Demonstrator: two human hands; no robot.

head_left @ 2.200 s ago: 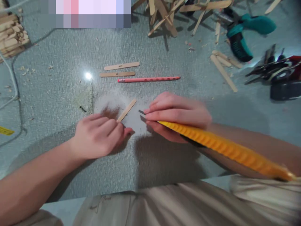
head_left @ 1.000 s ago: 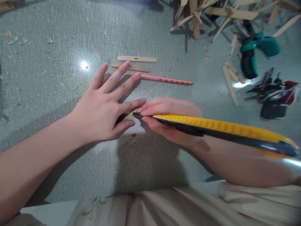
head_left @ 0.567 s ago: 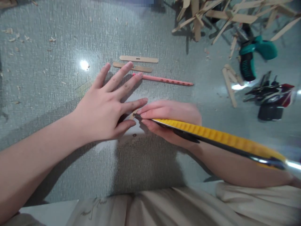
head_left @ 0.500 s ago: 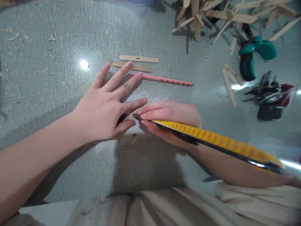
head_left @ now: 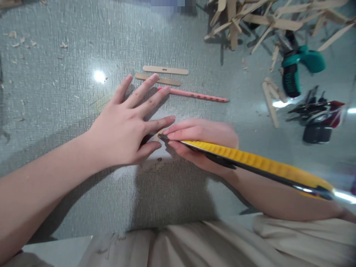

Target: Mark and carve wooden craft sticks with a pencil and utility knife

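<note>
My left hand (head_left: 125, 128) lies flat on the table with its fingers spread. Its thumb and index finger rest on either side of a small bit of wooden stick (head_left: 159, 133); the rest of that stick is hidden under the hand. My right hand (head_left: 205, 133) grips a yellow and black utility knife (head_left: 256, 163), whose dark blade tip touches or hovers just over the wood. Beyond my left fingertips lie a pale craft stick (head_left: 178, 71) with a small slot, a browner craft stick (head_left: 170, 81) and a pink pencil (head_left: 200, 96). Two fingertips overlap the browner stick and the pencil.
A heap of craft sticks (head_left: 286, 24) fills the back right. Teal-handled pliers (head_left: 292, 68), a few loose sticks (head_left: 269, 102) and a cluster of small dark tools (head_left: 318, 118) lie at the right. Wood shavings (head_left: 63, 45) are scattered at the left.
The rear end of the knife has risen slightly in the picture. My left hand stays spread in place, and the view has shifted a little.
</note>
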